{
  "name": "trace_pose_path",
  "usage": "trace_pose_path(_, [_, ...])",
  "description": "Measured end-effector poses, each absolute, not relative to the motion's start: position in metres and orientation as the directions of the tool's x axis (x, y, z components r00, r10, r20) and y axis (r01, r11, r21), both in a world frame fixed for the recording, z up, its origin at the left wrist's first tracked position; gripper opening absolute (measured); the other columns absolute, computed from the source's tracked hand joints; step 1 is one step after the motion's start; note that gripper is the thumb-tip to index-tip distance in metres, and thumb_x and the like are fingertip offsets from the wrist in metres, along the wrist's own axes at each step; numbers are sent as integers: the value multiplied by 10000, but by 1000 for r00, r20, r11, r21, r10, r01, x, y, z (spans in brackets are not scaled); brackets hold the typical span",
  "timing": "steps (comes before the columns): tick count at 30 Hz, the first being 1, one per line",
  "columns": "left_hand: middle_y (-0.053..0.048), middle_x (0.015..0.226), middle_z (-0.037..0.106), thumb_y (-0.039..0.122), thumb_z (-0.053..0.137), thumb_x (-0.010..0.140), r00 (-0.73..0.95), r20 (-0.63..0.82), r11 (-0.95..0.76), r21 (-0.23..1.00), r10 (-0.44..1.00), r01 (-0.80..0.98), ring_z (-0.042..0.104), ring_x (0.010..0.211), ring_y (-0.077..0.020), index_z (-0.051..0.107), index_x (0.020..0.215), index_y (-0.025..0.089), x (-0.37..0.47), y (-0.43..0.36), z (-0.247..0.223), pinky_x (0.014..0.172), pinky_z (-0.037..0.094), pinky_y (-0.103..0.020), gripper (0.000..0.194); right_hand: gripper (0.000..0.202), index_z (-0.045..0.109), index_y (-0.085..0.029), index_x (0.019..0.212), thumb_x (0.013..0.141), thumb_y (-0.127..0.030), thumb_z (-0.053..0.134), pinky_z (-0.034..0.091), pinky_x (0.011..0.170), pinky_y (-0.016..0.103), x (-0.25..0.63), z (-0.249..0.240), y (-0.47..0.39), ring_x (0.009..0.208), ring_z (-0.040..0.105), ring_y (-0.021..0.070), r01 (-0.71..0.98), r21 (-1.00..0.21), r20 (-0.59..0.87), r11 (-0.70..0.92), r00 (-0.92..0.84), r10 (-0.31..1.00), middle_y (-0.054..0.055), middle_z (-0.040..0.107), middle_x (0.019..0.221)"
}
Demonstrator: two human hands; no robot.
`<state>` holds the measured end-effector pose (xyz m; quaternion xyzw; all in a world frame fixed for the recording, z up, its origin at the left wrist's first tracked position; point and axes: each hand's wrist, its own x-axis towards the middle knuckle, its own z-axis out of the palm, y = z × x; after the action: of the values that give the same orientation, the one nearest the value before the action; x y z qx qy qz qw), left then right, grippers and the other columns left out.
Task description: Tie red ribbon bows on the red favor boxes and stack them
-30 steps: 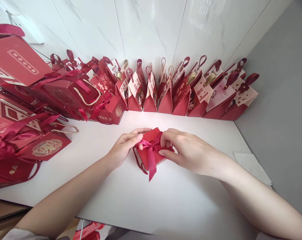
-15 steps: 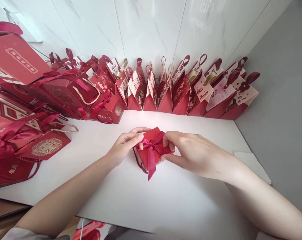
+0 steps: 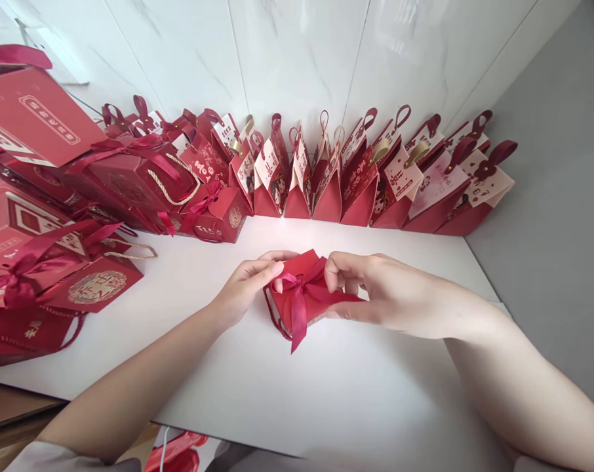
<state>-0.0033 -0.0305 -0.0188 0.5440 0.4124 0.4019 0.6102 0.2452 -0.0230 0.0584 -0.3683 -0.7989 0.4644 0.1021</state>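
Note:
A small red gift box (image 3: 297, 262) rests on the white table, tied with a dark pink satin ribbon (image 3: 299, 314) in a bow on its top. My left hand (image 3: 250, 282) is closed on the box's left side, its thumb by the bow's left loop and its fingers behind. At the right, the curled fingers and thumb of my right hand (image 3: 376, 288) are around a ribbon tail that stretches rightward from the knot. The other tail hangs over the front of the box. A dark red twisted cord handle (image 3: 276, 321) droops at the box's left.
Red and cream gift boxes with loop handles, such as a triangular box (image 3: 327, 200), stand in a row against the marbled wall (image 3: 297, 59). More ribboned red boxes (image 3: 105, 285) are stacked at the left. A grey wall (image 3: 557, 196) bounds the table (image 3: 297, 400) on the right.
My right hand has shifted slightly right, and the ribbon tail now stretches farther out from the bow. My left hand keeps its place on the box.

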Motion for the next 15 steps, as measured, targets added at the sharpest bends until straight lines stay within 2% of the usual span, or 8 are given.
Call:
trace_pose_path(2, [-86, 1325, 585, 413, 568, 907, 342, -67, 82, 996, 937, -30, 539, 1187, -277, 575, 569, 146, -3, -31, -18, 1013, 369, -381, 431, 173, 495, -226, 843, 879, -344, 617, 380, 555, 238, 241, 55, -21, 641, 510, 130, 424, -883, -182, 200, -703, 688, -21, 590, 763])
trace_pose_path(4, [-80, 1345, 577, 414, 567, 909, 342, -75, 87, 996, 937, -22, 547, 1172, -270, 575, 566, 144, -4, -32, -17, 1009, 364, -372, 436, 139, 513, -219, 830, 898, -315, 587, 366, 533, 233, 236, 51, -20, 620, 502, 126, 417, -891, -164, 180, -664, 729, -23, 573, 720])
trace_pose_path(6, [-78, 1352, 579, 418, 570, 906, 333, -86, 102, 994, 939, -31, 555, 1159, -269, 584, 564, 143, -4, -32, -16, 996, 374, -368, 439, 72, 547, -212, 817, 882, -213, 577, 346, 525, 230, 232, 48, -20, 588, 474, 114, 446, -856, -96, 262, -636, 766, -29, 560, 697])
trace_pose_path(8, [-77, 1354, 580, 421, 577, 901, 321, -102, 128, 990, 942, -63, 568, 1139, -270, 630, 597, 145, -3, -31, -16, 967, 400, -362, 414, 111, 586, -205, 825, 851, -101, 557, 354, 551, 227, 229, 47, -21, 600, 482, 105, 434, -815, 12, 384, -649, 761, -20, 593, 755])
trace_pose_path(11, [-80, 1334, 594, 427, 584, 897, 327, -139, 184, 976, 935, -112, 591, 1108, -265, 736, 817, 164, -3, -30, -17, 945, 425, -355, 314, 224, 620, -200, 858, 816, -2, 523, 376, 589, 217, 228, 47, -23, 636, 519, 95, 372, -790, 122, 487, -683, 720, -11, 641, 859])
trace_pose_path(13, [-85, 1278, 629, 426, 580, 902, 334, -158, 212, 969, 929, -130, 598, 1105, -263, 737, 1003, 187, -2, -29, -17, 951, 425, -356, 303, 252, 628, -198, 858, 805, 23, 518, 378, 586, 210, 227, 47, -24, 626, 524, 90, 363, -795, 121, 487, -691, 713, -19, 650, 845])
trace_pose_path(15, [-86, 1235, 652, 420, 578, 906, 322, -168, 220, 966, 932, -135, 593, 1115, -265, 721, 1074, 195, -2, -29, -17, 953, 425, -354, 316, 255, 628, -194, 846, 799, 32, 519, 378, 585, 207, 226, 47, -24, 615, 526, 87, 375, -799, 103, 470, -685, 721, -27, 652, 814])
